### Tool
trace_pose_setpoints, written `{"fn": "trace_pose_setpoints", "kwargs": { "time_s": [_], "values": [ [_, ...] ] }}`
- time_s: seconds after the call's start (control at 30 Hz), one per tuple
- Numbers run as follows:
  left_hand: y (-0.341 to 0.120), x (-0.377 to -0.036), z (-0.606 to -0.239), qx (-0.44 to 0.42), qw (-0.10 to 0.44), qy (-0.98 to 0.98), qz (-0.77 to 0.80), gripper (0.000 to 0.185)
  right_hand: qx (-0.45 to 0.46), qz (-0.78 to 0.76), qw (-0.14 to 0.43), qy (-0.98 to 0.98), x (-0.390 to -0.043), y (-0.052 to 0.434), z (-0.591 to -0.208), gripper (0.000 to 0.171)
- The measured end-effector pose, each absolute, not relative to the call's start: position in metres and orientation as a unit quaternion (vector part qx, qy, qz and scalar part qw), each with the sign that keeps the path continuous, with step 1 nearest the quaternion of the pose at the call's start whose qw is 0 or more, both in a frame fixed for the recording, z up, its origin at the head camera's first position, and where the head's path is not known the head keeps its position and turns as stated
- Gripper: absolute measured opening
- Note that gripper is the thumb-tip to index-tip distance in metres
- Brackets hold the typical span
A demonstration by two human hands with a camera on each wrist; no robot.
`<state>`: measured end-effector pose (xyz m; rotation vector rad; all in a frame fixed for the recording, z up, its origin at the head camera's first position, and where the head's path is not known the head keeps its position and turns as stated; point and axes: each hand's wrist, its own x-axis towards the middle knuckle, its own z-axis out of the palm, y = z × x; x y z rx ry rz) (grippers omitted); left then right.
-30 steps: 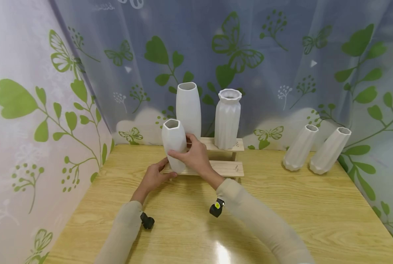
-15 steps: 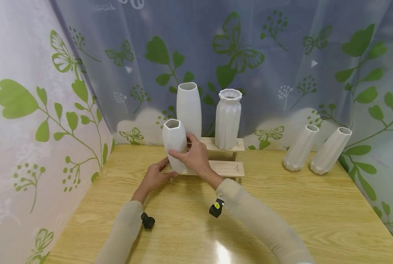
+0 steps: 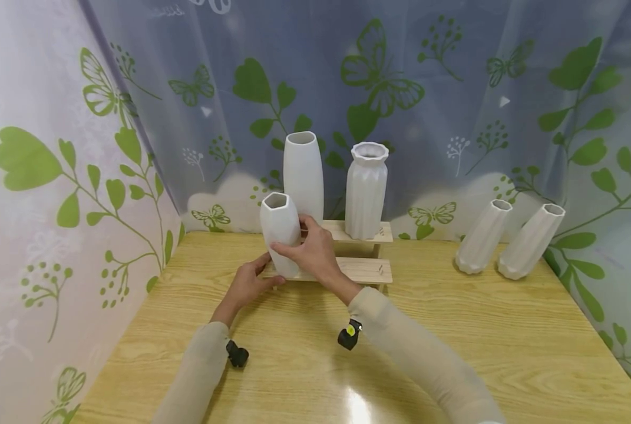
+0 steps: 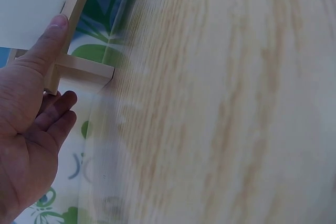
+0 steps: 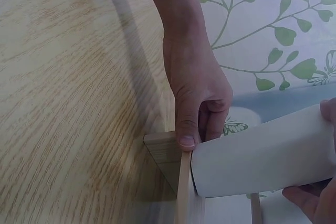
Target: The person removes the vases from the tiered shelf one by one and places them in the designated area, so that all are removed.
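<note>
In the head view my right hand (image 3: 317,250) grips a white vase (image 3: 279,227) with a five-sided mouth, thumb in front and fingers round its right side. The vase stands at the left end of the lower board of a two-step wooden stand (image 3: 363,270). My left hand (image 3: 245,284) holds that end of the stand beside the vase's foot. From the left wrist, the left thumb (image 4: 50,40) lies along the board's edge, with the other fingers curled below. The right wrist view shows the vase's base (image 5: 220,169) against the board; only part of the right hand (image 5: 321,203) shows there.
On the upper board stand a tall smooth white vase (image 3: 303,174) and a ribbed white vase (image 3: 366,191) with a scalloped rim. Two slim faceted vases (image 3: 482,238) stand at the right of the wooden table (image 3: 294,365). Patterned curtains (image 3: 453,88) border the table's back and sides.
</note>
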<state>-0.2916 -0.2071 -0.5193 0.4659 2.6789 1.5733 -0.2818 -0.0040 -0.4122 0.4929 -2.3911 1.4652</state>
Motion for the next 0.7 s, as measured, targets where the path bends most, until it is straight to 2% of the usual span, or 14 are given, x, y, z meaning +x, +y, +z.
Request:
{"fn": "trace_pose_setpoints", "kwargs": {
  "time_s": [0.33, 0.7],
  "values": [
    [-0.207, -0.291, -0.518, 0.139, 0.012, 0.859, 0.492, 0.090, 0.170, 0.528, 0.133, -0.822, -0.274, 0.013, -0.403, 0.074],
    [-0.208, -0.292, -0.520, 0.145, 0.016, 0.854, 0.499, 0.093, 0.159, 0.540, 0.136, -0.815, -0.266, 0.039, -0.392, 0.073]
  ]
}}
